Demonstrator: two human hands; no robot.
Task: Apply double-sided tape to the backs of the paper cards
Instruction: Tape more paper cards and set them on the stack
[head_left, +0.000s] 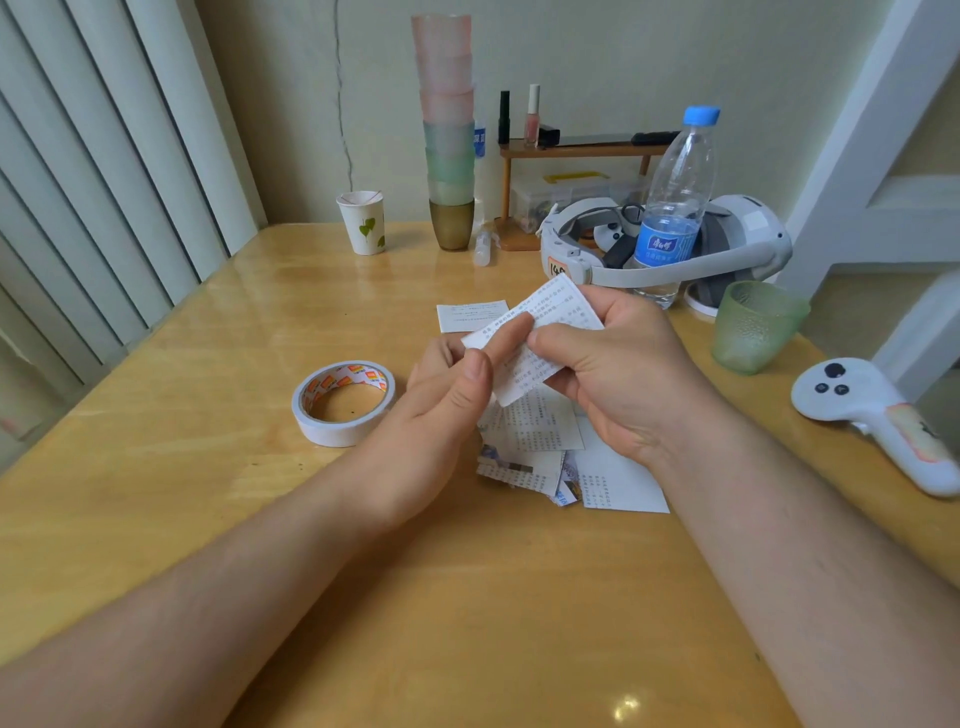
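Note:
Both hands hold one white printed paper card (558, 312) above the table's middle. My right hand (618, 374) grips the card's right side, thumb on its face. My left hand (452, 395) pinches its left edge, forefinger lying across the print. Under the hands lies a loose pile of several more printed cards (550, 457). One separate card (470, 314) lies flat just beyond the hands. A roll of white double-sided tape (344, 402) rests flat on the wooden table (208, 467), left of my left hand.
At the back stand a paper cup (363, 223), a tall stack of plastic cups (449, 130), a small wooden shelf (582, 150), a white headset (670, 244) and a water bottle (675, 208). A green cup (753, 327) and a white controller (872, 421) sit at the right.

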